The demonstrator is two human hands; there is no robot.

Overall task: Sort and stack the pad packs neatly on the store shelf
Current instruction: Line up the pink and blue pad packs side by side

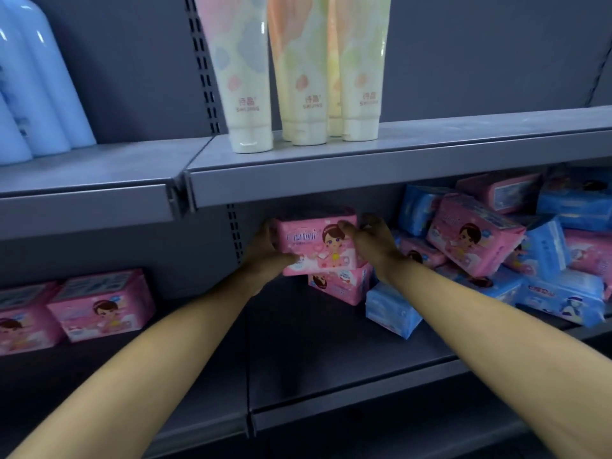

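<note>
A pink pad pack (pixel 314 241) with a cartoon girl on its front sits on top of another pink pack (pixel 341 284) on the lower shelf (pixel 331 352). My left hand (pixel 265 255) grips its left end and my right hand (pixel 374 241) grips its right end. To the right lies a jumbled heap of pink packs (pixel 473 238) and blue packs (pixel 559 293). One blue pack (pixel 390 313) lies in front of the small pink stack.
Two pink packs (pixel 99 304) stand side by side on the neighbouring lower shelf at left. The upper shelf (pixel 331 167) overhangs my hands and carries pastel tubes (pixel 245 94) and blue bottles (pixel 39 94). A slotted upright (pixel 233 233) divides the bays.
</note>
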